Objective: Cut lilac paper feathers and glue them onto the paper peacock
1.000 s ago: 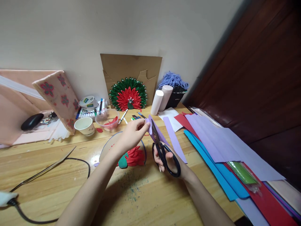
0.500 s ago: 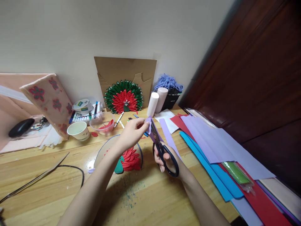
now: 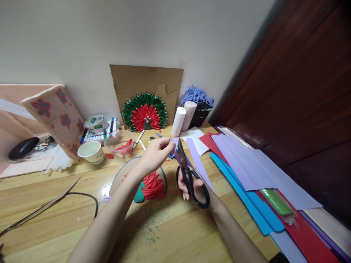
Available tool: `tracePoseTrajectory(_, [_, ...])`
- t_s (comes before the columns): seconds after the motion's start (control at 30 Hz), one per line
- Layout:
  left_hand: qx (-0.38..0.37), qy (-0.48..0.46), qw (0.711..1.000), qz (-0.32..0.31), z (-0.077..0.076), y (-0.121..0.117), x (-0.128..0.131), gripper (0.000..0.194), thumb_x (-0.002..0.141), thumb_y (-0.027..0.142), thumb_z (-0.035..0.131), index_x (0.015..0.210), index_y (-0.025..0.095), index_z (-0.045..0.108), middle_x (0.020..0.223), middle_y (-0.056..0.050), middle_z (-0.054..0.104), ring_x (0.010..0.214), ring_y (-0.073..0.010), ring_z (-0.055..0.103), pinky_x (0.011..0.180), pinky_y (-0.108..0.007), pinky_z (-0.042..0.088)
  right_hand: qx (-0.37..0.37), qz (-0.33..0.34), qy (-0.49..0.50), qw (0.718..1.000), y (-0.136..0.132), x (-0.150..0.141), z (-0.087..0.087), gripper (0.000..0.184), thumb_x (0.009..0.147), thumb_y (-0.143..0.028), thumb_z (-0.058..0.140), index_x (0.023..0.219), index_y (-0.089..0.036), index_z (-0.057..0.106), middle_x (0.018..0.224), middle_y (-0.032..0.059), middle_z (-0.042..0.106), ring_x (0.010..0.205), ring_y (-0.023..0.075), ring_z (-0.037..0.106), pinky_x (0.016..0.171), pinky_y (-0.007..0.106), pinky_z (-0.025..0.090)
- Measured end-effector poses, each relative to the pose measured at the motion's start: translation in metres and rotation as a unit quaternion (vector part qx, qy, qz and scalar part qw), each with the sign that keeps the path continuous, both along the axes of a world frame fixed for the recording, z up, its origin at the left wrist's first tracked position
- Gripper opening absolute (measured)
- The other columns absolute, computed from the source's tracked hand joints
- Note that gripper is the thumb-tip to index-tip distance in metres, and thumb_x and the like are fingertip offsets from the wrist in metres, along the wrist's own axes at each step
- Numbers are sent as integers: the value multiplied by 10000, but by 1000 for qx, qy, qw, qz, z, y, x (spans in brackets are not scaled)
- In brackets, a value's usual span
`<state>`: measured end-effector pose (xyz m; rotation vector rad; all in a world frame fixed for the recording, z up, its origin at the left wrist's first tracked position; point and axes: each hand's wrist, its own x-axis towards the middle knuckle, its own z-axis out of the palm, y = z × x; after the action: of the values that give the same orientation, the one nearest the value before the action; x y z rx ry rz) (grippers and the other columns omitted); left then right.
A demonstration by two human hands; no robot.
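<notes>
1. Two hands, both busy. The left hand (image 3: pixel 159 149), mid-frame, has thumb and fingers pinched on a small purple piece (image 3: pixel 174 141). The right hand (image 3: pixel 197 183), right of centre and a bit lower, is wrapped around the handle loops of some black scissors (image 3: pixel 182 155), blades pointing up the frame.

2. The purple piece sits right at the blade tips, off the left fingertips. More purple shows behind the blades, but I can't tell if it's all one bit, or exactly how far apart the blades are.

3. Handling-wise, I'd guess the piece is super light, thin and floppy. Can't tell if it's paper or thin foam. Probably creases or tears if you yank it, so pinch near an edge, close to the cut but with fingertips off the blades.

4. Scissors look stiff and much heavier, likely metal up front. Hold them by the loops, like here.

5. A longer purple strip (image 3: pixel 201 166) lies on the wooden surface (image 3: pixel 175 237) just right of the scissors. Looks bendy too; I'd lift it by one end.

6. Left of centre, partly behind the left forearm, there's a round disc (image 3: pixel 117 175) with red petals (image 3: pixel 154 186) on it. Those look soft and easily squashed, so grab the rim.
</notes>
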<state>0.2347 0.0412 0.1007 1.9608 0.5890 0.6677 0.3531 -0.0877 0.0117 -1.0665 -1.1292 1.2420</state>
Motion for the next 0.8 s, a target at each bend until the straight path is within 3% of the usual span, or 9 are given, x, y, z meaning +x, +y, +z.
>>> tracePoseTrajectory(0.33, [-15, 1, 1000, -26, -2, -3, 2, 299, 845, 312, 406, 589, 159, 422, 580, 37, 380, 566, -94, 375, 554, -219, 300, 19, -15, 11, 1000, 4, 2, -10, 655, 589, -810, 475, 837, -205, 435, 550, -80, 397, 363, 49, 368, 362, 192, 400])
tracePoseTrajectory(0.53, [7, 11, 1000, -5, -3, -2, 3, 308, 846, 316, 399, 582, 159, 418, 551, 46, 349, 539, -88, 347, 527, -218, 272, 7, -34, -11, 999, 0, 0, 3, 591, 650, -765, 482, 843, -208, 441, 548, -84, 391, 363, 40, 352, 358, 163, 373])
tracePoseTrajectory(0.8, [7, 24, 1000, 3, -6, 5, 0, 330, 851, 337, 402, 617, 145, 533, 618, -3, 566, 608, -120, 519, 595, -226, 388, -29, -164, -156, 974, 8, 6, 2, 524, 722, -737, 414, 776, -216, 416, 529, -74, 419, 364, 74, 408, 353, 182, 337])
